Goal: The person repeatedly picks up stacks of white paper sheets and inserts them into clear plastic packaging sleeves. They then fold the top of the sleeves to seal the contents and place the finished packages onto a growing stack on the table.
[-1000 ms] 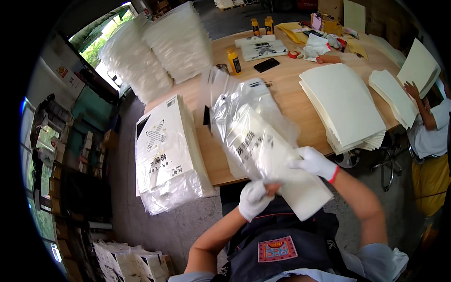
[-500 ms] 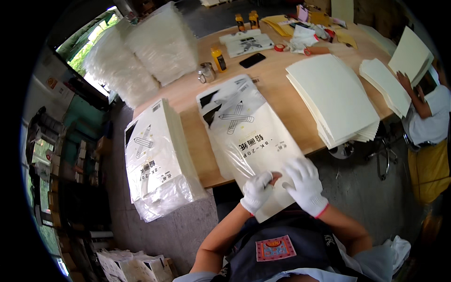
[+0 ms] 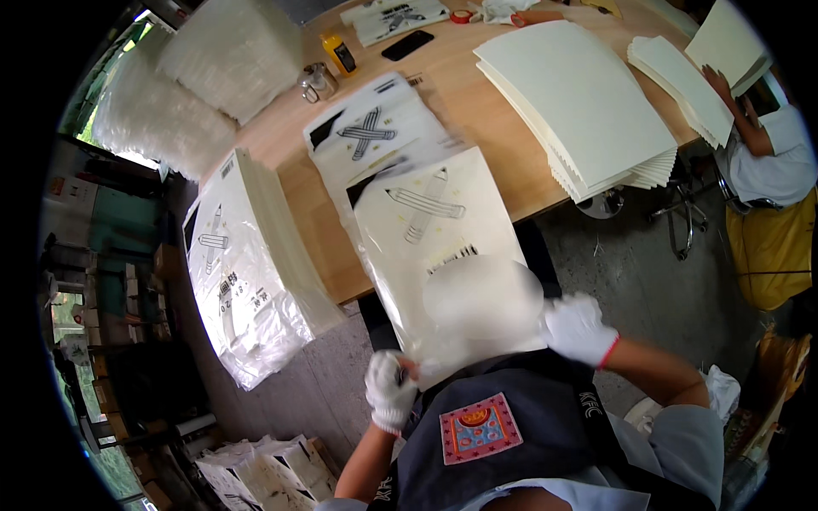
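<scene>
A clear plastic bag with printed crossed pencils (image 3: 426,204) lies in front of me with pale paper inside. Its near end hangs over the table edge, against my apron. At the near left corner, my white-gloved left hand (image 3: 392,390) is closed on the bag's edge, with bare fingertips showing. My gloved right hand (image 3: 582,330) is curled at the near right corner, closed on the bag's rim; its fingertips are partly hidden. Part of the bag's lower half is a pale blur. Beyond it, more printed plastic bags (image 3: 366,128) lie flat on the table.
A stack of filled bags (image 3: 247,281) overhangs the table on the left. Large white paper stacks (image 3: 588,102) stand to the right, near a co-worker's hand (image 3: 720,85) holding sheets. Farther back are a metal mug (image 3: 318,83), an orange bottle (image 3: 339,55) and a phone (image 3: 407,45).
My hands have moved from close together to wide apart at the bag's near corners. The top bag has come toward me, uncovering the bags beneath. The view has tilted downward.
</scene>
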`<state>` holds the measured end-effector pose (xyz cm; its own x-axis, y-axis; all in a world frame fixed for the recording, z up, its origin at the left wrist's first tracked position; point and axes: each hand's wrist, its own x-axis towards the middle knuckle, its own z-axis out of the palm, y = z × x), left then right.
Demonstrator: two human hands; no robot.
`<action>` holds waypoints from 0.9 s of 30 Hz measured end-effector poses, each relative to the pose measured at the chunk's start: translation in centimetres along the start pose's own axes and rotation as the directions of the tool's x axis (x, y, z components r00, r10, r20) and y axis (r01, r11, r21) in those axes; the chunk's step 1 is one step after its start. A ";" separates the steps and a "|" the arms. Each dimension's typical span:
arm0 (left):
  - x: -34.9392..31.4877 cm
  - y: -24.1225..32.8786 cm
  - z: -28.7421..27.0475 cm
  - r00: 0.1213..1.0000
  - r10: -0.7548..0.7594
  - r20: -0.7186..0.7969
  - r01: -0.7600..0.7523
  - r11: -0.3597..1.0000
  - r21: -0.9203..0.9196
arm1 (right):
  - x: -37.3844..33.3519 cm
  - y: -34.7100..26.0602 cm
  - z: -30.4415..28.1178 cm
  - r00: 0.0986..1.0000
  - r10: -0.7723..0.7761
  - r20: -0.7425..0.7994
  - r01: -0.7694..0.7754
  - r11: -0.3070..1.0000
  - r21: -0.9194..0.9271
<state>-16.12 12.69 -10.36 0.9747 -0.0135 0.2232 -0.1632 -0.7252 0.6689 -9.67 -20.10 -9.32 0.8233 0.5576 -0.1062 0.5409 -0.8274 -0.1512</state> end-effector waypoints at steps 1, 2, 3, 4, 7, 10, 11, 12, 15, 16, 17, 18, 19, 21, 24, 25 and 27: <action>-2.4 0.2 -0.1 0.999 0.040 -0.012 -0.042 0.986 -0.161 | -1.5 -1.0 -0.4 0.992 -0.035 0.121 0.033 0.999 0.023; -3.8 2.3 -0.5 0.992 -0.091 0.086 0.109 0.967 -0.231 | -2.9 -2.1 -0.3 0.964 0.031 0.262 -0.040 0.999 0.029; -5.2 4.3 -1.1 0.960 -0.220 0.175 0.262 0.924 -0.277 | -3.7 -3.0 -0.3 0.916 0.092 0.391 -0.108 0.994 0.018; -5.7 4.3 -1.1 0.904 -0.315 0.289 0.397 0.870 -0.294 | -4.0 -3.4 -0.6 0.884 0.071 0.462 -0.080 0.997 0.001; -5.5 2.5 0.0 0.901 -0.244 0.359 0.362 0.879 -0.312 | -3.6 -2.7 0.1 0.934 -0.207 0.292 0.159 0.971 0.180; -4.1 1.2 0.9 0.944 -0.106 0.313 0.205 0.931 -0.302 | -2.1 -3.1 1.0 0.951 -0.263 0.163 0.258 0.965 0.051; -3.7 1.0 1.1 0.951 -0.079 0.300 0.170 0.941 -0.293 | -1.2 -3.0 0.8 0.949 -0.286 0.132 0.285 0.958 0.020; -3.7 1.2 1.0 0.967 -0.061 0.246 0.133 0.950 -0.284 | -0.1 -2.8 -1.5 0.883 -0.375 0.284 0.399 0.916 -0.030; -4.4 0.4 1.1 0.987 -0.097 0.127 0.135 0.930 -0.341 | 2.9 -0.1 -6.0 0.856 -0.186 0.482 -0.024 0.918 0.397; -4.8 -0.2 0.8 0.969 -0.160 0.188 0.214 0.926 -0.311 | 4.6 1.1 -5.6 0.938 -0.065 0.341 -0.090 0.903 0.421; -4.8 -0.3 1.0 0.979 -0.140 0.149 0.182 0.931 -0.317 | 6.4 2.4 -4.3 0.978 0.075 0.192 -0.156 0.877 0.454; -4.5 -0.2 1.1 0.987 -0.115 0.113 0.145 0.936 -0.320 | 8.7 3.8 -2.9 0.968 0.230 0.101 -0.250 0.836 0.488; -4.1 -0.3 1.2 0.994 -0.084 0.075 0.104 0.941 -0.323 | 11.2 5.3 -1.1 0.923 0.386 0.010 -0.332 0.781 0.530; -4.0 -0.9 1.7 0.999 -0.042 0.025 0.047 0.955 -0.292 | 16.6 8.2 4.2 0.819 0.485 -0.306 -0.303 0.820 0.486; -4.6 -1.8 2.0 0.993 -0.113 -0.035 0.106 0.979 -0.175 | 24.1 9.9 3.5 0.746 0.661 0.076 -0.388 0.339 0.857; -4.4 -1.9 2.2 0.988 -0.147 -0.046 0.139 0.981 -0.133 | 26.3 11.6 4.3 0.741 0.645 0.188 -0.357 0.142 0.923; -4.5 -2.3 2.3 0.974 -0.216 -0.075 0.203 0.968 -0.145 | 28.8 10.9 2.7 0.758 0.610 0.230 -0.319 0.040 0.947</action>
<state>-19.76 12.83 -14.54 0.9726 0.1952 0.1263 0.0182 -0.6053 0.7958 19.48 -12.85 -16.64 0.9147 -0.0668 -0.3985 -0.4040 -0.1471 -0.9028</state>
